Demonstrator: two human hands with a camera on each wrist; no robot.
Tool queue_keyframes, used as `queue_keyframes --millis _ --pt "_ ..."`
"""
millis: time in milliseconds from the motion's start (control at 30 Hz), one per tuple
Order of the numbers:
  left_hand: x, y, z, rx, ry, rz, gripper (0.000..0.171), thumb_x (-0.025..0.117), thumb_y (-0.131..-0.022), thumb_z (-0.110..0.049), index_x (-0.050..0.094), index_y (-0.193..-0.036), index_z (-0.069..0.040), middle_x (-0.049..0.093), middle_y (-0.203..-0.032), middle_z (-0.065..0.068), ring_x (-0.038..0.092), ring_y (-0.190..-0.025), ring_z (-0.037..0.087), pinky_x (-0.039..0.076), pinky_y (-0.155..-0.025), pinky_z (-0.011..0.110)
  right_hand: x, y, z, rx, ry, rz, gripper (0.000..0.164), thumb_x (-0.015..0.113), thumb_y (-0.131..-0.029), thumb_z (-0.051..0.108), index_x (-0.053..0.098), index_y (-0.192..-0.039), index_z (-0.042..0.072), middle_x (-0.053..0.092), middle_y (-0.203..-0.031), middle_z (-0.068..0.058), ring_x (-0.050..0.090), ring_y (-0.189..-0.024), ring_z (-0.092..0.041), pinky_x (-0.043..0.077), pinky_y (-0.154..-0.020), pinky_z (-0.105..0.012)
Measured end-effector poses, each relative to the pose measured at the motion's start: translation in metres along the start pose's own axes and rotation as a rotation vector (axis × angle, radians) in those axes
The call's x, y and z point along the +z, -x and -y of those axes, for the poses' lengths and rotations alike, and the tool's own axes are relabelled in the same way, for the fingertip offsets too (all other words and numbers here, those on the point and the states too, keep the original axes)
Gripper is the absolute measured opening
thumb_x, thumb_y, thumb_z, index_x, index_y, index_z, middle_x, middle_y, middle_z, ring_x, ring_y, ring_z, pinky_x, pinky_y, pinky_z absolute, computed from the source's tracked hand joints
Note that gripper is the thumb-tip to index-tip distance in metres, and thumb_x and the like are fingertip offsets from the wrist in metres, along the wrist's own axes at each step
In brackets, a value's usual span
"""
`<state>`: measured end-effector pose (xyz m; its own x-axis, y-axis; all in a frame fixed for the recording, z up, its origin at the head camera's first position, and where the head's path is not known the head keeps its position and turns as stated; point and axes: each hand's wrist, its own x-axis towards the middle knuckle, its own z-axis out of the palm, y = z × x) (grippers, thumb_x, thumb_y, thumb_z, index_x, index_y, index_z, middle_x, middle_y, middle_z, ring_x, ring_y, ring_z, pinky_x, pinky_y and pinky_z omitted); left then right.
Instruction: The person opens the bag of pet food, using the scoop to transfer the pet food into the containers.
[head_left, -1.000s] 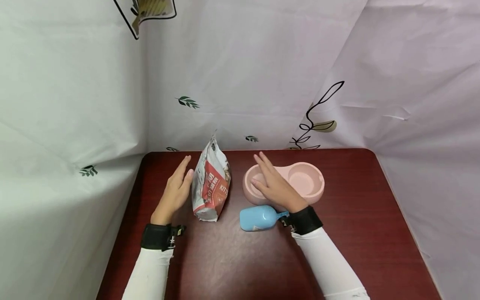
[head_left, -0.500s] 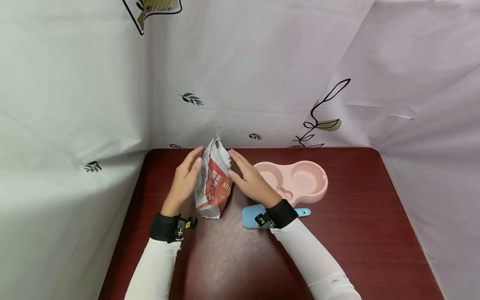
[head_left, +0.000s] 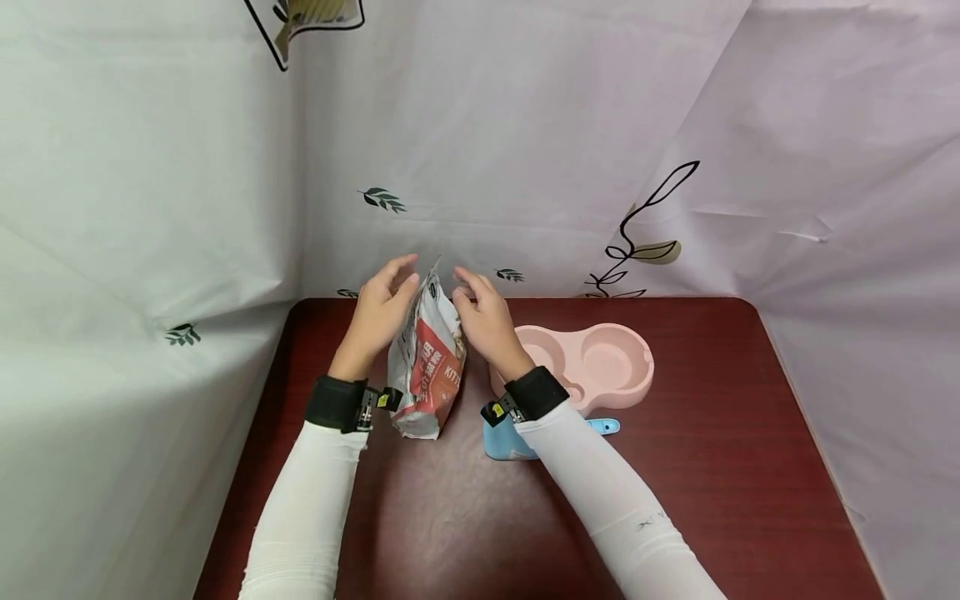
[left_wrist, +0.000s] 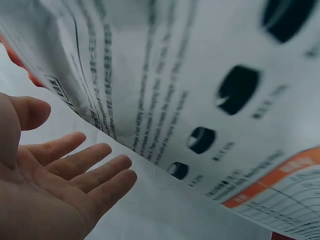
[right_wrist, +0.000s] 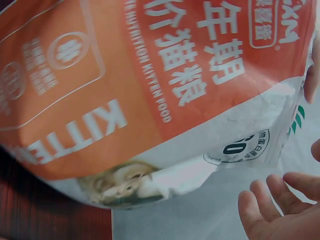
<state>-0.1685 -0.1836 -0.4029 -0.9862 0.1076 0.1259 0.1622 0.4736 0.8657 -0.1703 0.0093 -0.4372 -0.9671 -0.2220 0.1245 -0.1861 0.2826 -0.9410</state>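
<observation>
A bag of kitten food [head_left: 431, 358], white with a red and orange front, stands upright on the dark red table [head_left: 450, 517]. My left hand [head_left: 380, 312] is raised at the left of its top, fingers loosely bent. On the other side, my right hand [head_left: 483, 321] is level with the top edge, its fingers also relaxed. The left wrist view has the bag's printed back [left_wrist: 165, 75] beside the spread fingers [left_wrist: 107, 187]. In the right wrist view the bag's front [right_wrist: 150, 85] fills most of the frame, with a gap between it and the fingertips [right_wrist: 275, 182].
Right of the bag is a pink double bowl [head_left: 615, 367], partly behind my right hand and wrist. A blue scoop [head_left: 506, 442] lies in front of the bowl, partly covered by my right forearm. White patterned cloth [head_left: 525, 125] hangs behind the table.
Both hands have risen toward the top of the bag. My right hand has come left from over the pink bowl to the bag's right side. The bag stays standing.
</observation>
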Motion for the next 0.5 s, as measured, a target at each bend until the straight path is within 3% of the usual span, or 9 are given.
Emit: queue_keyframes --millis 267,500 --pt "-0.002 -0.019 -0.004 -0.022 -0.033 0.027 0.040 0.052 -0.109 -0.023 0.058 -0.142 -0.002 0.063 -0.137 0.021 0.061 -0.127 0.037 0.049 -0.107 0.053 0.004 -0.015 0.002 0.062 -0.040 0.022 0.043 0.046 -0.111 0.026 0.051 -0.151 0.010 0.058 -0.146 -0.006 0.059 -0.132 -0.023 0.049 -0.108 -0.042" --pt "0.001 -0.032 -0.010 -0.084 -0.107 0.047 0.040 0.052 -0.107 -0.025 0.063 -0.137 -0.001 0.067 -0.128 0.019 0.065 -0.118 0.035 0.052 -0.098 0.051 0.006 -0.031 0.004 0.141 -0.085 0.089 0.037 0.046 -0.111 0.028 0.056 -0.138 0.004 0.065 -0.128 -0.015 0.065 -0.118 -0.031 0.053 -0.098 -0.043"
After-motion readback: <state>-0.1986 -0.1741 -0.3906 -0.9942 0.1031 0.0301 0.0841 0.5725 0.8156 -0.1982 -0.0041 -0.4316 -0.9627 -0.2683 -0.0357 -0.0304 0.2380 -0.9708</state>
